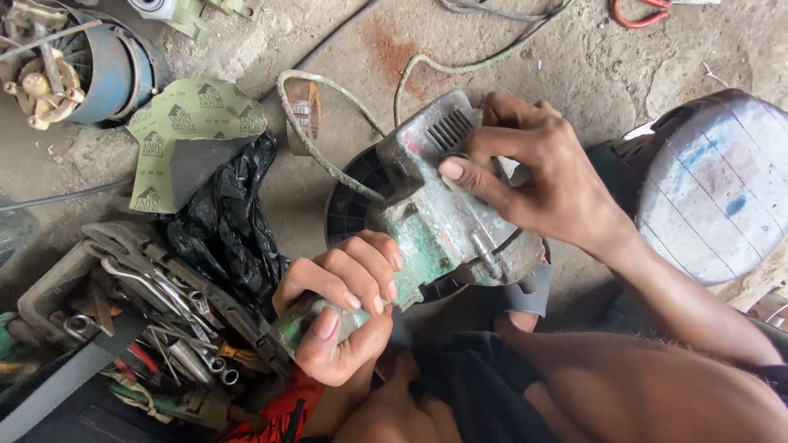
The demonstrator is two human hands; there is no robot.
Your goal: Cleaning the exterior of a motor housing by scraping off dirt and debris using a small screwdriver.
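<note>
— Fingers of the left hand (345, 308) are wrapped tight round the handle of the worn green power tool (443, 221), low centre of frame!

— And the right hand (533, 176)?

— Upper right, fingers curled and clamped on the tool's head beside the vent slots. Its long axis runs from lower left up to upper right, across the person's lap, one hand at each end.

— Around it?

— Tray of spanners (148, 303) lower left, sandpaper sheet (185, 135) upper left.

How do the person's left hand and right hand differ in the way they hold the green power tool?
The left hand wraps as a closed fist around the handle of the green power tool; the right hand lies on top of the body, fingers spread, thumb pressed near the vent slots. Both touch the same tool.
</note>
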